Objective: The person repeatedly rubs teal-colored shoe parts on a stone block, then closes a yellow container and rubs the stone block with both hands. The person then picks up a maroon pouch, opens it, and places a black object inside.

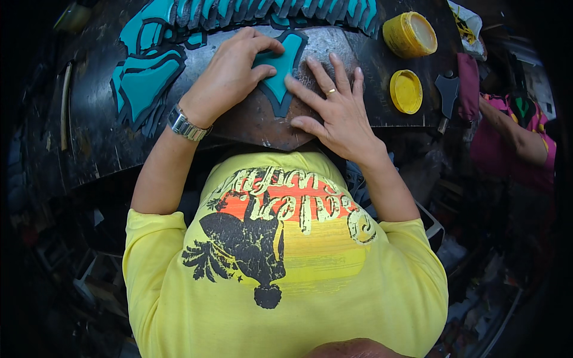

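Observation:
A flat teal panel (286, 68) with a dark border, its kind not plain, lies on a worn metal plate (239, 122). My left hand (236, 62), with a metal watch on the wrist, curls over the panel's left side. Its bent fingers and thumb grip the panel there; some fingertips are hidden. On the other side, my right hand (340, 110) is open with the fingers spread on the plate. Its index fingertip touches the panel's right edge, and a ring is on one finger.
Similar teal panels (146, 83) are stacked at left; a long row (256, 9) overlaps along the far side. At right are an open yellow tub (412, 34), its yellow lid (406, 91) and a hammer (446, 95). A wooden handle (65, 107) lies far left. Another person's arm (516, 128) shows at right.

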A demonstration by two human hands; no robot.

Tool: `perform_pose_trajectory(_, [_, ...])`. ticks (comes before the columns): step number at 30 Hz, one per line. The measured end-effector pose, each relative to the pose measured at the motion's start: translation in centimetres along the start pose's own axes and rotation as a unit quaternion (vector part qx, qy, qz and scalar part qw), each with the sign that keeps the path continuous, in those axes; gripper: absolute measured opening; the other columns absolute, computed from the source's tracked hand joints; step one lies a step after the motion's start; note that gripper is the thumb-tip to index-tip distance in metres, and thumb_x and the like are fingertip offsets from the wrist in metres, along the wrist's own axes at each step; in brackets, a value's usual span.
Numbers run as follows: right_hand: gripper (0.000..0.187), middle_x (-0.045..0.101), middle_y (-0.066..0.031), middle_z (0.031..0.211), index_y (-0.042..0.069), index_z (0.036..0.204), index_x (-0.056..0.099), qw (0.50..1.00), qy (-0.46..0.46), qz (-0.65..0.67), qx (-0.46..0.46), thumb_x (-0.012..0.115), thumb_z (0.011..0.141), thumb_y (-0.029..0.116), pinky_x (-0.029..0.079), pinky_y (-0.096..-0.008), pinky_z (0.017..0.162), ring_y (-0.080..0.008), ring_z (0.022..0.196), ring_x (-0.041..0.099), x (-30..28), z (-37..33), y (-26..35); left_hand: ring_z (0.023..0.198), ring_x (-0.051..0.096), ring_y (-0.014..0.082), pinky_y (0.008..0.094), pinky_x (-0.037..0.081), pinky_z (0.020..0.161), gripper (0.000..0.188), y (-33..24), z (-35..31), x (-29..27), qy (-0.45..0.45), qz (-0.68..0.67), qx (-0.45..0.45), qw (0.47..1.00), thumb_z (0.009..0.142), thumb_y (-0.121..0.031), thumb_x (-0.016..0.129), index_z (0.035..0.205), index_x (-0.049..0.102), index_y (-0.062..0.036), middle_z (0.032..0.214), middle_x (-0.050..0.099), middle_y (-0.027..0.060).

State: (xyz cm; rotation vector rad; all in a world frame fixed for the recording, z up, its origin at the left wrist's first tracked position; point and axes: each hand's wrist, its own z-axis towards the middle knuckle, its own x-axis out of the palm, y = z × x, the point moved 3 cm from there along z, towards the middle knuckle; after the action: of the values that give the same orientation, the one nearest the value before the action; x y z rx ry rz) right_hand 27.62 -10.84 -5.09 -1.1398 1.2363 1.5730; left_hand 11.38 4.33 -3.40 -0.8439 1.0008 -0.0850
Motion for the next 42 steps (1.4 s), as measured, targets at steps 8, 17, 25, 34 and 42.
perform_pose_trajectory(8, [0.051, 0.029, -0.0110, 0.164, 0.039, 0.139, 0.061, 0.996, -0.014, 0.080, -0.037, 0.053, 0.095, 0.062, 0.003, -0.0729, 0.116, -0.0396, 0.154, 0.013, -1.0, -0.7, 0.6, 0.103, 0.065, 0.0300, 0.0365, 0.052, 0.091, 0.031, 0.0, 0.2, 0.1, 0.010, -0.011, -0.001, 1.000, 0.081, -0.005, 0.077, 0.112, 0.070, -0.0030, 0.109, 0.066, 0.0122])
perform_pose_trajectory(17, [0.055, 0.028, -0.0119, 0.164, 0.036, 0.147, 0.053, 0.999, 0.037, -0.015, -0.015, 0.053, 0.096, 0.058, 0.006, -0.0743, 0.114, -0.0428, 0.153, 0.015, -0.5, -0.8, 1.1, 0.103, 0.065, 0.0339, 0.0388, 0.051, 0.093, 0.030, 0.0, 0.0, 0.4, -0.004, -0.032, 0.002, 0.999, 0.080, -0.005, 0.077, 0.109, 0.070, -0.0038, 0.107, 0.068, 0.0146])
perform_pose_trajectory(25, [0.054, 0.044, -0.0199, 0.152, 0.015, 0.132, 0.069, 0.958, -0.173, 0.227, -0.012, 0.060, 0.095, 0.054, 0.020, -0.0536, 0.119, -0.0410, 0.143, 0.037, -2.8, -0.2, -0.3, 0.096, 0.070, 0.0183, 0.0311, 0.055, 0.088, 0.020, 1.9, 0.3, -7.1, -0.139, -0.128, 0.000, 0.982, 0.090, -0.004, 0.068, 0.109, 0.075, -0.0058, 0.104, 0.074, 0.0088])
perform_pose_trajectory(34, [0.060, 0.048, -0.0160, 0.148, 0.017, 0.143, 0.059, 0.978, -0.196, 0.060, 0.031, 0.064, 0.093, 0.051, 0.021, -0.0608, 0.116, -0.0385, 0.141, 0.039, -0.1, 0.6, -1.1, 0.103, 0.067, 0.0166, 0.0313, 0.053, 0.095, 0.026, 17.9, 1.5, -19.3, -0.161, -0.075, -0.193, 0.965, 0.099, -0.013, 0.063, 0.122, 0.074, -0.0116, 0.114, 0.073, 0.0058])
perform_pose_trajectory(42, [0.063, 0.049, -0.0155, 0.147, 0.017, 0.144, 0.057, 0.980, -0.183, 0.062, 0.052, 0.062, 0.093, 0.054, 0.021, -0.0612, 0.116, -0.0379, 0.141, 0.039, -0.3, 0.5, -1.1, 0.109, 0.066, 0.0266, 0.0348, 0.050, 0.100, 0.031, 15.8, 2.1, -16.9, -0.167, 0.323, -0.121, 0.924, 0.095, -0.021, 0.070, 0.125, 0.071, -0.0133, 0.117, 0.070, 0.0087])
